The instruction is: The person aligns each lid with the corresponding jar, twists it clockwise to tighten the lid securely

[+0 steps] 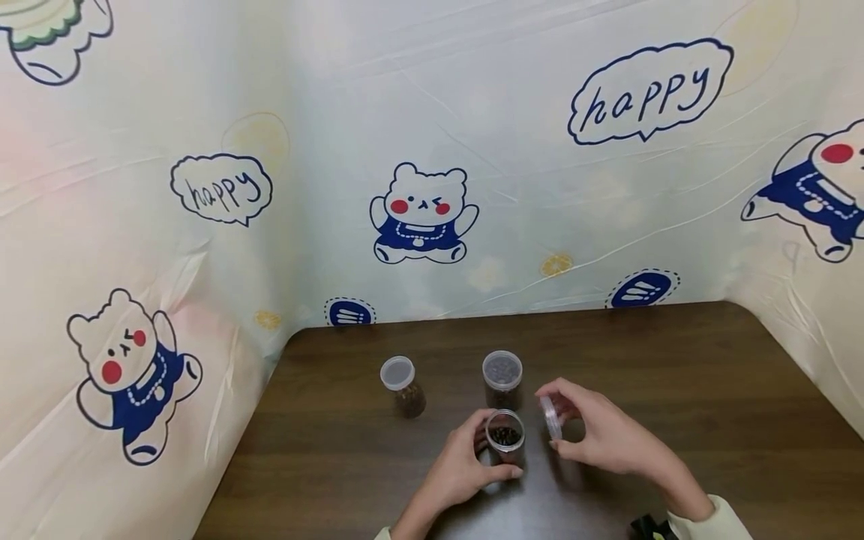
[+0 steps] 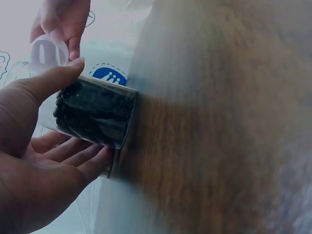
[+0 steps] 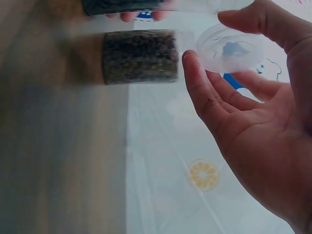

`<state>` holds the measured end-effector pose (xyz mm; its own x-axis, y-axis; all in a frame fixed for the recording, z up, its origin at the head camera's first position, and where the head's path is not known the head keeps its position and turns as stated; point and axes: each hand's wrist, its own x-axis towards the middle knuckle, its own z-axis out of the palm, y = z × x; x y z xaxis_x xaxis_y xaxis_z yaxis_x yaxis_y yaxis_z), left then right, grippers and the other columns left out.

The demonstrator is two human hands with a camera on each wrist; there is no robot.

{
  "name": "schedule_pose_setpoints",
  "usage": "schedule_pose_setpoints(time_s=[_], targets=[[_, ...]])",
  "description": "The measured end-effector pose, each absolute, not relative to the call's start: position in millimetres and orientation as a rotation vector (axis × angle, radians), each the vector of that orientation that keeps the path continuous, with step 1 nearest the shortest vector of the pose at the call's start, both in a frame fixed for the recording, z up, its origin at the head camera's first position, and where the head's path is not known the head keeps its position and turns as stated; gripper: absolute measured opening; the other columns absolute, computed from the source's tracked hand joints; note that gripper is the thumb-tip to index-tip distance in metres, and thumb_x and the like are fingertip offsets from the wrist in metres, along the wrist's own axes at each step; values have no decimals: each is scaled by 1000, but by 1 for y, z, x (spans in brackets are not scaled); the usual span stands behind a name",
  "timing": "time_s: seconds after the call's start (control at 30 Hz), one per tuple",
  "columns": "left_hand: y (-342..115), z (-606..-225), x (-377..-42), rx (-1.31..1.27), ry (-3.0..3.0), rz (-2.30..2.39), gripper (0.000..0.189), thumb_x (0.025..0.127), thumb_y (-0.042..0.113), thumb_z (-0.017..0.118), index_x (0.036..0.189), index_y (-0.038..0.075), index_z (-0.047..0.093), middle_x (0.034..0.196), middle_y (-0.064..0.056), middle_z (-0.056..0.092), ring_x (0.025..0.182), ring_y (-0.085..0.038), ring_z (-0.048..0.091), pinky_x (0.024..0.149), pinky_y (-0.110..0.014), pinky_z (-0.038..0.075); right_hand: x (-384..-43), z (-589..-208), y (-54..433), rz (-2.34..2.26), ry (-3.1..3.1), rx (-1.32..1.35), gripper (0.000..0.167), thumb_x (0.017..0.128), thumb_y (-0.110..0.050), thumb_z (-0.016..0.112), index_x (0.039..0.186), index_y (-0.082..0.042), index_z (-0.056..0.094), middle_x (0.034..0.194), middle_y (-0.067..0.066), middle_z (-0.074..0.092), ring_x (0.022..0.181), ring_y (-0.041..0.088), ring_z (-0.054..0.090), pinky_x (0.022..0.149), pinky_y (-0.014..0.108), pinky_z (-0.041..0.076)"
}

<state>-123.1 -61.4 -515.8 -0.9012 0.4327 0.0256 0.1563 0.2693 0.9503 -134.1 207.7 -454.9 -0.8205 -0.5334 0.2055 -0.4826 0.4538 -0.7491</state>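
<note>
An uncapped clear jar [image 1: 505, 431] with dark contents stands on the table, and my left hand [image 1: 466, 459] curls round its side. In the left wrist view the same jar [image 2: 97, 111] shows dark pieces packed inside, between thumb and fingers. To its right my right hand [image 1: 597, 427] pinches a translucent lid [image 1: 550, 418] by its rim, tilted on edge and apart from the jar. The right wrist view shows that lid [image 3: 229, 48] between thumb and index finger. Just behind the held jar stands a second, lidded jar [image 1: 502, 379] of dark brown bits.
A third jar [image 1: 405, 388], with a whitish lid and brown contents, stands to the left on the dark wooden table [image 1: 324, 465]. A printed cloth [image 1: 526, 187] hangs behind and along the sides. A small black object [image 1: 651, 527] shows by the right sleeve.
</note>
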Motion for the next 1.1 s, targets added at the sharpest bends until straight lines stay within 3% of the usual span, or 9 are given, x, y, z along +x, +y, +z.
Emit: schedule_pose_setpoints(time_s=[0.13,0.27,0.53,0.77,1.1], targets=[[-63,-515,-123,566,2306,1678,72,77,25,96,139,19,59,129,0,73,122,-15,70,106,-24,54,-135,-447,202,-1299,2635,-1001,58,83,-8,85,132,-24,59,110,-7,61,88,2,59,74,24,56],[-65,-516,-123,578,2323,1647,74,79,29,95,141,23,56,132,1,72,122,-14,70,105,-25,54,-134,-442,194,-1269,2626,-1009,56,87,-18,85,135,-29,58,112,-8,59,88,3,56,72,23,55],[-66,-515,-123,555,2309,1657,73,82,27,93,142,24,53,134,-1,71,123,-11,68,105,-24,55,-135,-439,176,-1266,2620,-1043,51,88,-25,86,134,-21,64,123,-3,57,93,5,57,74,21,53],[-66,-515,-125,614,2300,1660,64,84,30,91,139,30,59,131,5,71,120,-6,68,105,-25,55,-136,-441,166,-1234,2592,-1080,49,92,-33,83,134,-18,63,120,-3,60,93,4,57,75,21,53],[-68,-515,-125,625,2265,1677,62,84,31,91,138,31,61,132,6,71,121,-6,68,105,-25,55,-138,-442,162,-1213,2561,-1073,49,92,-33,83,134,-17,65,125,-1,61,98,9,60,78,22,54]])
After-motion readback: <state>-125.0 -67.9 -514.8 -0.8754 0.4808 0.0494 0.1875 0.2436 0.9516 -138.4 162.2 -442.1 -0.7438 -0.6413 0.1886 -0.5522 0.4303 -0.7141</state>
